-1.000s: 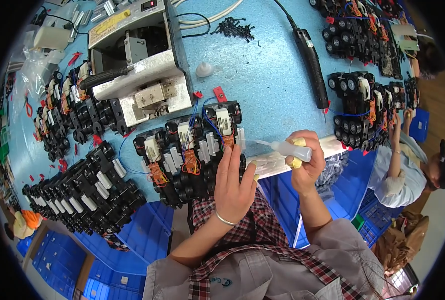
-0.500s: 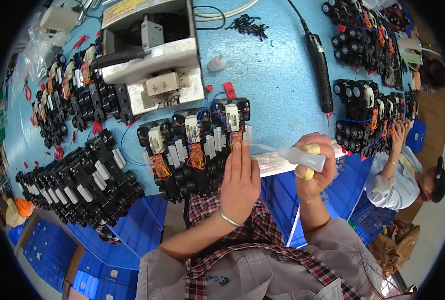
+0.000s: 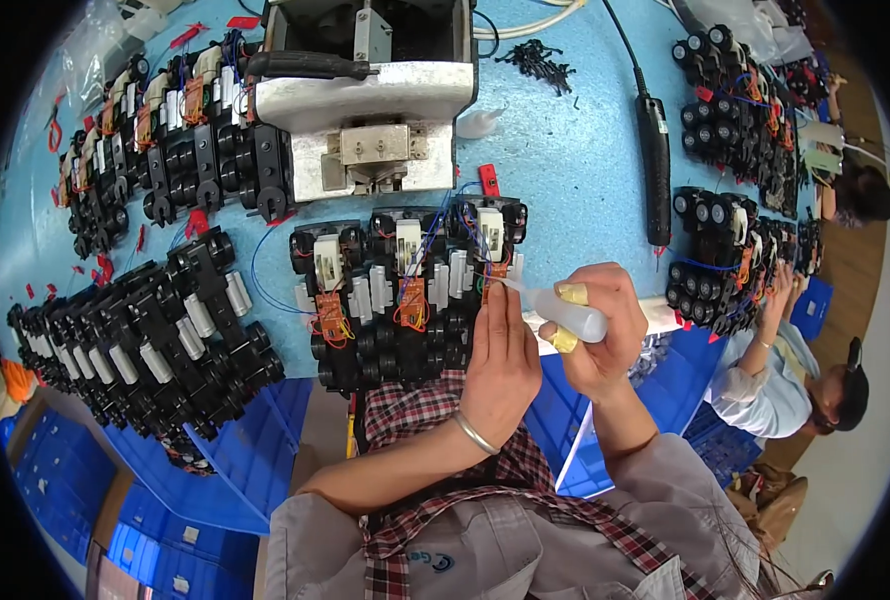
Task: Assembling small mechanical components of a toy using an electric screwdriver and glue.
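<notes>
Left hand: the left hand (image 3: pixel 502 365) is laid flat, fingers together and stretched out, on the near edge of a row of black toy-car chassis (image 3: pixel 405 290); nothing is clamped in it.
Right hand: the right hand (image 3: pixel 590 335) is closed around a small translucent squeeze bottle (image 3: pixel 565 312), two fingertips wrapped in yellow tape.
Bottle: the bottle is held on its side, its thin nozzle (image 3: pixel 508 285) pointed left and brought to the rightmost chassis, just beside the orange circuit board and blue wires.
Chassis row: the row is seen at the front of the blue counter (image 3: pixel 565 170), wheels on, wiring exposed.
Risk: a squeeze too hard would likely flood the board or wires; a slip of the steadying hand could shift the chassis off the nozzle tip.
Left of centre: further black chassis (image 3: pixel 155 340) are lined in a diagonal rank.
Behind: a grey metal press fixture (image 3: pixel 365 110) is set behind the row, a black electric screwdriver (image 3: pixel 655 170) lying to its right.
Far right: another person (image 3: pixel 795 370) is seated by more chassis.
</notes>
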The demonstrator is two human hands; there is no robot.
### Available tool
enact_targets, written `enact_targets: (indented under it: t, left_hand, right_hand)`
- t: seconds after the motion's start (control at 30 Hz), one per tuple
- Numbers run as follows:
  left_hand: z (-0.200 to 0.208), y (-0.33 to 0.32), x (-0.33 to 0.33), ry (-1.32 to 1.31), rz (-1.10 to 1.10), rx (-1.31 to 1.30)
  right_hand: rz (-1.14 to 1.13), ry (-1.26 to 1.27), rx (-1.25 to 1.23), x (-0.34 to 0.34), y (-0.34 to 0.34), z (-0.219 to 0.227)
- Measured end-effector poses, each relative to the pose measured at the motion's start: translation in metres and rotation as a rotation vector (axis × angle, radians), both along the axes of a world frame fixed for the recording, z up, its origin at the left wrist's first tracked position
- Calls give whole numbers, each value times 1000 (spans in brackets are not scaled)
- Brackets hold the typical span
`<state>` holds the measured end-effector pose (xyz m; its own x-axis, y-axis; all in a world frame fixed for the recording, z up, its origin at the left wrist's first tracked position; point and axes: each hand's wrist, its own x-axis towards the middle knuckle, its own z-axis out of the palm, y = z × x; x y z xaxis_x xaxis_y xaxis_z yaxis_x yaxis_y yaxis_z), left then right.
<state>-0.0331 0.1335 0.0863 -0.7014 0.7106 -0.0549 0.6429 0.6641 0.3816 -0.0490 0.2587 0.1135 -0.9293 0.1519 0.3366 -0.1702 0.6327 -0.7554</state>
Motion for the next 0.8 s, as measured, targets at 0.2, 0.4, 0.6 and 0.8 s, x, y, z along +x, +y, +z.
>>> enact_targets:
  t: [0.2,0.4,0.6,0.8]
  left_hand:
    - [-1,-2,-1,2,-29,-22]
    - [2,-3,-2,-32,-58,-29]
    - [0,-5,0,-39,-60,-39]
    - [-1,-3,-1,-72,-41,-1]
  right_hand:
    - [-4,-20,-2,-2,-1,4]
    - [0,-14,23,-3,-2,4]
    - [8,-10,52,-3,-4,11]
    - [16,-30,44,-3,-8,14]
